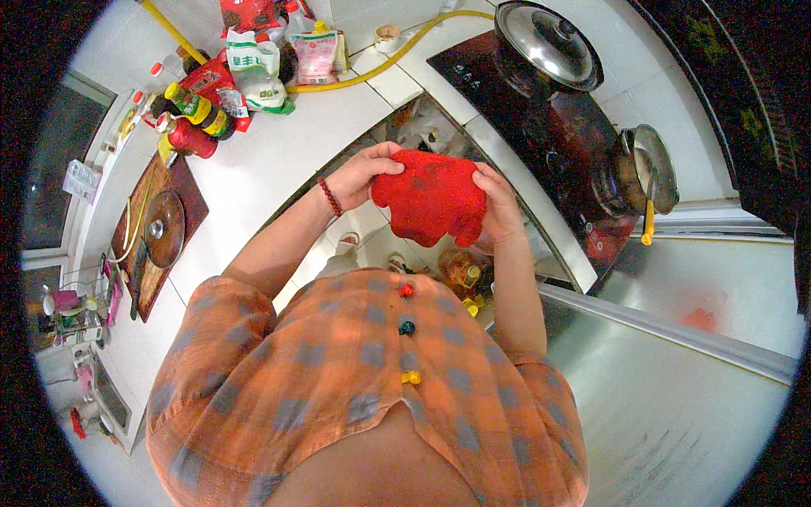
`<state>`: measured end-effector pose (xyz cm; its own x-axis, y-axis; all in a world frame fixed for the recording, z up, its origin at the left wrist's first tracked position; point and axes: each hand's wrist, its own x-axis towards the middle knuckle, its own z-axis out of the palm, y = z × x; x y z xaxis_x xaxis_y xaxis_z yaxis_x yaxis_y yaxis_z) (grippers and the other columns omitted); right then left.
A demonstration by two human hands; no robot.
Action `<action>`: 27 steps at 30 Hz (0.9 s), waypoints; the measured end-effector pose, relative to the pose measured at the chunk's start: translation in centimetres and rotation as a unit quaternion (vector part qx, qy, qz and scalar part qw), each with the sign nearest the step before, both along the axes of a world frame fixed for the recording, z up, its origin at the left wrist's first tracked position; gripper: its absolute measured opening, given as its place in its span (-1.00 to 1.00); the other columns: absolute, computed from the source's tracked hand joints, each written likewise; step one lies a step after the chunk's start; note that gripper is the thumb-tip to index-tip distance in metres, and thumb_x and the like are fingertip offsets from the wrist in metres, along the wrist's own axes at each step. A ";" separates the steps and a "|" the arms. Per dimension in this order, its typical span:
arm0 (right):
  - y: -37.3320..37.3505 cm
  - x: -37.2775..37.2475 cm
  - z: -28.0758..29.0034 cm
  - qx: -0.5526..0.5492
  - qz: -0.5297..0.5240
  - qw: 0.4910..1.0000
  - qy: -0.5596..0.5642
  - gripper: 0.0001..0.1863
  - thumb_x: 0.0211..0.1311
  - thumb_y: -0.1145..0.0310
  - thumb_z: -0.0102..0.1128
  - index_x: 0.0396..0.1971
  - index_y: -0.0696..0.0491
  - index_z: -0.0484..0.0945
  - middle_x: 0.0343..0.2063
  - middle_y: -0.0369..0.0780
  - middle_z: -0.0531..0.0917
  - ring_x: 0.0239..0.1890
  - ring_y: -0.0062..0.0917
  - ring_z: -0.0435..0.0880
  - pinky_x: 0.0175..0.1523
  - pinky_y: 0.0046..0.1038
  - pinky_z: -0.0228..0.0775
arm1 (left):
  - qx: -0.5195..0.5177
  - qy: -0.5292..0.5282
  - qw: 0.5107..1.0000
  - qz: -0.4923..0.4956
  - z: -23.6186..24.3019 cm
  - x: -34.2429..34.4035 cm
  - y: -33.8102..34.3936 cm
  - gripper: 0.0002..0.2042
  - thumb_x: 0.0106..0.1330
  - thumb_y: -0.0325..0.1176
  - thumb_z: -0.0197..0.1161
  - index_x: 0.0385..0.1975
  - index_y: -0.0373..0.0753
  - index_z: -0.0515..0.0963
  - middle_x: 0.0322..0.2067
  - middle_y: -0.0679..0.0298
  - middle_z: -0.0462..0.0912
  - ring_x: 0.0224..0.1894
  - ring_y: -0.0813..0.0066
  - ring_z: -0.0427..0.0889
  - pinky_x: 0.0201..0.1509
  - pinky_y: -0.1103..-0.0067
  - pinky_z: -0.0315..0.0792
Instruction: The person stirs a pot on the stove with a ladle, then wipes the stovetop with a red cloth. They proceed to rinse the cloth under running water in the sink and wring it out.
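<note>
I saw one red cloth (431, 198) held up at the middle of the frame, stretched between both hands over the gap beside the white tabletop (270, 152). The left hand (363, 176) gripped its left edge, fingers (387, 155) curled and pinching the fabric from above. The right hand (498, 207) clasped the right edge, its fingers pressed together behind the cloth with the thumb in front. Both forearms rose from the lower middle of the frame, elbows bent, and the left wrist wore one red bead bracelet (329, 196). On the dark stove (541, 127) at upper right I counted two pots: one lidded pot (547, 46) and one open pot (638, 173). Several bottles and bags (245, 63) crowded the upper left.
</note>
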<state>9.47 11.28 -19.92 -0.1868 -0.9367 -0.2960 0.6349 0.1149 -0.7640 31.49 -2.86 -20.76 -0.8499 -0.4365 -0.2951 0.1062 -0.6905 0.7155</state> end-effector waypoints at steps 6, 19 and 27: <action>0.7 -0.6 -2.4 0.020 0.054 0.990 0.126 -0.60 0.13 0.27 0.24 -0.05 0.12 0.48 -0.23 -0.24 0.63 -0.23 -0.52 0.61 -0.08 -0.44 0.47 | 0.064 -0.026 0.993 -0.098 0.9 -0.3 1.4 -0.62 0.22 -0.37 0.24 0.01 -0.34 0.42 -0.10 0.15 0.59 -0.10 0.33 0.62 0.05 0.43 0.50; 1.4 1.8 -7.9 0.163 0.299 0.902 0.266 -0.61 0.22 0.29 0.19 0.02 0.11 0.47 -0.19 -0.24 0.62 -0.22 -0.52 0.61 -0.18 -0.40 0.51 | 0.153 0.046 0.984 0.084 2.5 3.8 1.2 -0.74 0.26 -0.35 0.18 -0.08 -0.24 0.47 -0.09 0.20 0.59 -0.03 0.35 0.57 0.10 0.38 0.44; -6.6 1.2 -7.3 0.066 0.046 0.996 -0.023 -0.62 0.19 0.47 0.04 0.04 0.08 0.39 -0.08 -0.20 0.57 -0.11 -0.44 0.59 -0.13 -0.39 0.54 | 0.230 0.056 0.950 0.205 -1.2 9.1 -2.6 -0.72 0.35 -0.33 0.03 0.00 -0.29 0.42 -0.01 0.14 0.54 0.04 0.25 0.52 0.17 0.29 0.38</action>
<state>10.65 4.65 -27.18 -0.0850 -0.9016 -0.4242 0.6517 0.2717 -0.7082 40.55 -5.44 -21.92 -0.6735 -0.5846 -0.4524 0.4918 -0.8113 0.3162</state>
